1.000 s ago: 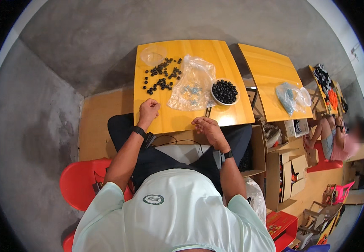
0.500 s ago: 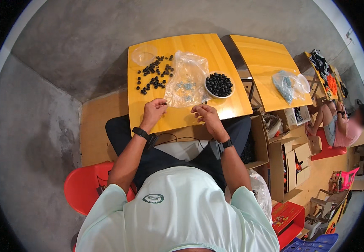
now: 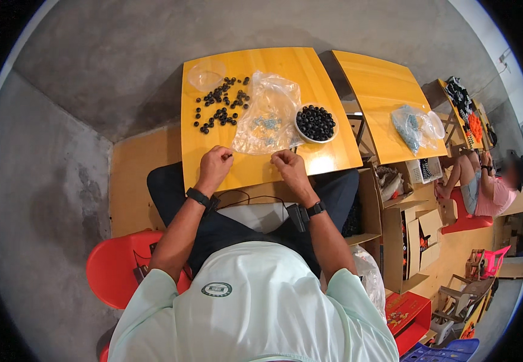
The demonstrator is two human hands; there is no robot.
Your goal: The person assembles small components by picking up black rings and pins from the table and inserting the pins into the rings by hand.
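Observation:
My left hand (image 3: 214, 168) is closed in a pinch over the front part of the yellow table, with a small black bead-like piece (image 3: 230, 156) at its fingertips. To its right my right hand (image 3: 293, 170) has thumb and fingers pressed together; whatever it holds is too small to make out. A clear plastic bag (image 3: 279, 92) lies flat between and beyond the hands, with small bluish-silver bits (image 3: 267, 123) on it. Loose black beads (image 3: 222, 116) are scattered left of the bag. On the right, a white bowl (image 3: 317, 141) is heaped with black beads (image 3: 314, 122).
A clear round plastic tub (image 3: 207, 74) stands at the table's (image 3: 297, 60) far left. Another yellow table (image 3: 376, 78) to the right bears a bag of bluish pieces (image 3: 407, 128). Open cardboard boxes (image 3: 412, 244) stand beside me. Farther right sits another person (image 3: 491, 196).
Both hands have shifted slightly nearer to me and to the left, still pinched. The fingers of my right hand have drawn closer together. The beads and bag look the same.

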